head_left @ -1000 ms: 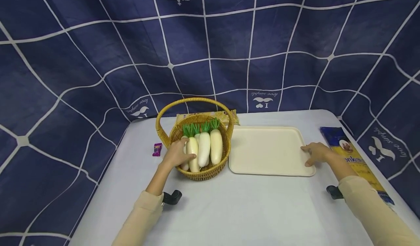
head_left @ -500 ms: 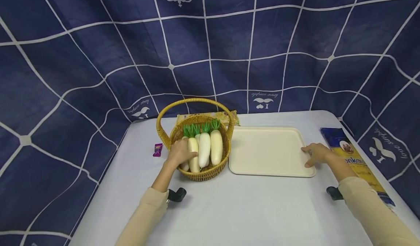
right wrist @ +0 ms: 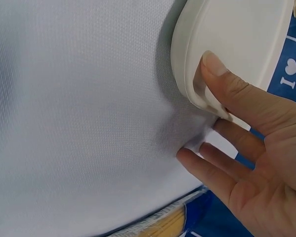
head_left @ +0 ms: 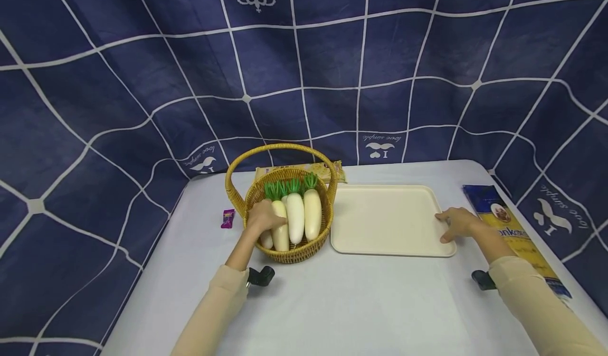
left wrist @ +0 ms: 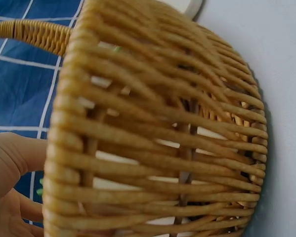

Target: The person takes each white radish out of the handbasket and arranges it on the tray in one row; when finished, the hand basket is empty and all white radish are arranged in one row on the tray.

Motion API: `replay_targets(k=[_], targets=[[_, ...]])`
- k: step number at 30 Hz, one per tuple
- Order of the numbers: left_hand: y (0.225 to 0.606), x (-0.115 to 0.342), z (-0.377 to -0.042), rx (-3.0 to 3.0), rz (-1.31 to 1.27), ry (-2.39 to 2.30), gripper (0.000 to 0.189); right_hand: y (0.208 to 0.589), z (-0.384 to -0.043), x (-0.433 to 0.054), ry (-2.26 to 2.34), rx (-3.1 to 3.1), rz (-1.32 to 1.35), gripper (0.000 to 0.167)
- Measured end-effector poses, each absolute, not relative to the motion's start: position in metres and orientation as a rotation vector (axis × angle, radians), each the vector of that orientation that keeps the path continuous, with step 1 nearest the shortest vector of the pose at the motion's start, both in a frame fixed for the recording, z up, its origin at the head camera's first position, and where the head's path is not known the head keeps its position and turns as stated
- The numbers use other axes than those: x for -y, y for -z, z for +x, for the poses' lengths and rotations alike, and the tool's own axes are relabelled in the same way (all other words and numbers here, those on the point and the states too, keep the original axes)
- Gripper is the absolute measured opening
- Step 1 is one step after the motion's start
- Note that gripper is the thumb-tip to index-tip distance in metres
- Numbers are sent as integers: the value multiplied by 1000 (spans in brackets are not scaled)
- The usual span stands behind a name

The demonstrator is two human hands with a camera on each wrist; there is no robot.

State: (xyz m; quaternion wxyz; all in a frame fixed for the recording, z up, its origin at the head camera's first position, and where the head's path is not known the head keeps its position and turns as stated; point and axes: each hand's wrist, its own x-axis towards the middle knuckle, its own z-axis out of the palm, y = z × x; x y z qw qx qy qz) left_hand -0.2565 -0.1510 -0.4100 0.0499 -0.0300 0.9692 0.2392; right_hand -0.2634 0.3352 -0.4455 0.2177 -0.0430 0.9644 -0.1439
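while the white radishes (head_left: 295, 218) lie side by side in the basket (head_left: 304, 251), the left hand (head_left: 263, 218) lies over the leftmost ones, its thumb against a yellowish one; most of its fingers are hidden, so i cannot tell whether they grip it. to the right, the right hand (head_left: 459, 224) pinches the tray (head_left: 385, 218) at its right edge, thumb over the rim. a purple sweet (head_left: 228, 218) lies left of the basket, a yellow packet (head_left: 339, 172) behind it.
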Motion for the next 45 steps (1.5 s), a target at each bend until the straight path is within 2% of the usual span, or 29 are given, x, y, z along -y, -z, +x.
replay_targets(k=[5, 15, 22, 31, 45], targets=[[414, 156, -257, -2935, -150, -868, 40, 447, -263, -336, 394, -2681, -132, 86], [419, 154, -252, -2863, -295, -1128, 45, 446, -263, -336, 386, -2674, -124, 86], [414, 150, -252, -2893, -253, -1079, 46, 447, -262, -339, 384, -2679, -120, 88], [410, 149, -257, -2868, -189, -1037, 30, 444, -260, -337, 397, -2676, -124, 87], [411, 154, -261, -2644, -260, -1390, 31, 446, -260, -336, 409, -2668, -119, 90]])
